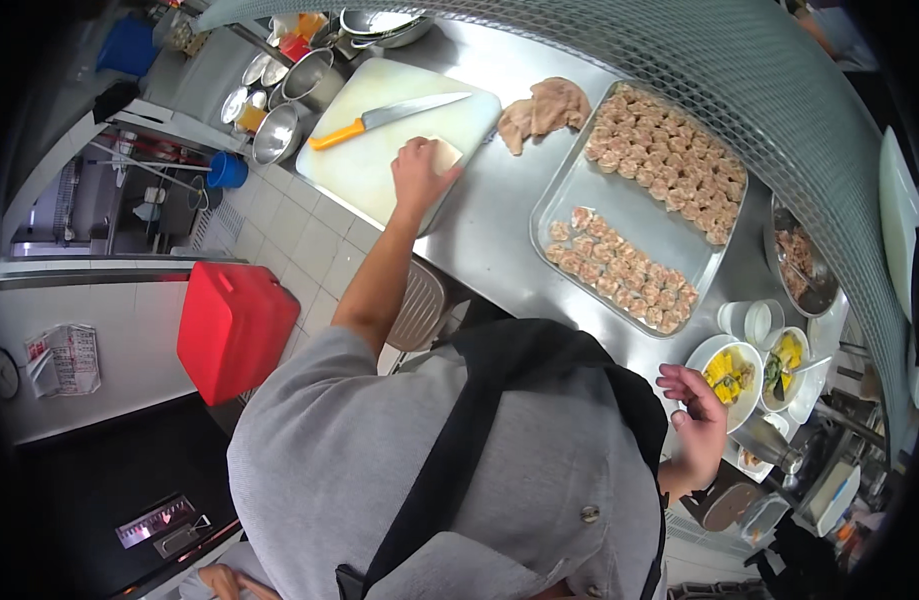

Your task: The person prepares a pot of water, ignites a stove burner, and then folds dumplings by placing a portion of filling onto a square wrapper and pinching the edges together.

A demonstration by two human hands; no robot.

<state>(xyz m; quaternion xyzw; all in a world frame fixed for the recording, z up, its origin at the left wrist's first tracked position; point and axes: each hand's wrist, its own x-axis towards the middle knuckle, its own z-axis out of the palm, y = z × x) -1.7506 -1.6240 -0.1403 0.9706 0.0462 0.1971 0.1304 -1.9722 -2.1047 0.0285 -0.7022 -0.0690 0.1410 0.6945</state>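
Note:
My left hand point(422, 174) is over a white cutting board point(354, 176), its fingers and thumb on a small pale stack of what look like dumpling wrappers point(447, 155). A chef's knife point(384, 120) with a yellow handle lies on the board just beyond the hand. My right hand point(696, 420) is raised at my right side, fingers apart and nothing in it, close to a white bowl of food with corn point(728, 379). Open-topped meat dumplings point(662, 157) fill the far part of a metal tray point(639, 206); a smaller group point(620, 266) sits along its near side.
Raw meat or skin point(545, 112) lies on the steel table point(474, 240) between board and tray. A metal bowl of meat filling point(797, 255) stands right of the tray, near clear cups point(759, 322). Metal bowls point(278, 133) crowd the left. A red container point(234, 330) stands behind my left arm.

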